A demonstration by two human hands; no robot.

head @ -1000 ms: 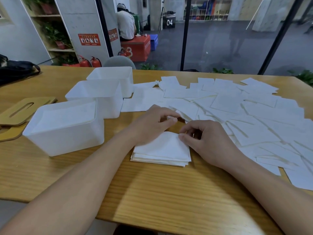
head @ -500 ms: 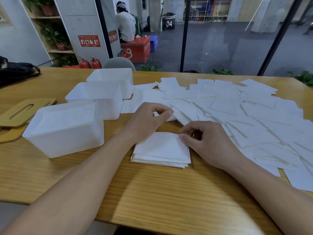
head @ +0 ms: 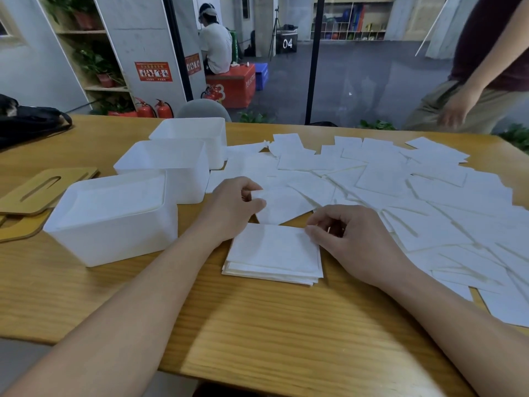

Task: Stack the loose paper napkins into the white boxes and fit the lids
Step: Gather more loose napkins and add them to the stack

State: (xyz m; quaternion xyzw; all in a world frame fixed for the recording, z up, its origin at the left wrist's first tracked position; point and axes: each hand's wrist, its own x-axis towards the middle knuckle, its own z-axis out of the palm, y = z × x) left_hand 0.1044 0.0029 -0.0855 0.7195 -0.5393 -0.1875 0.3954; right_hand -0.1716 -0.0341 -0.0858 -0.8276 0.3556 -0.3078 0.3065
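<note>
Change since a second ago: left hand (head: 233, 209), formerly curled over the stack (head: 273, 255), now pinches one loose napkin (head: 283, 207) by its left edge, lifted off the scatter (head: 400, 196) just behind the stack; judged the next sheet to go on the pile. Right hand (head: 355, 242) unchanged, fingers curled, fingertips steadying the stack's right edge. Stack lies toward the desk's (head: 257, 339) near edge, bare wood before it. Three white boxes (head: 114, 222) at the left, nearest apparently filled; wooden lids (head: 37, 190) by the left edge. Room to move: tight between boxes and scatter, open toward the near edge
</note>
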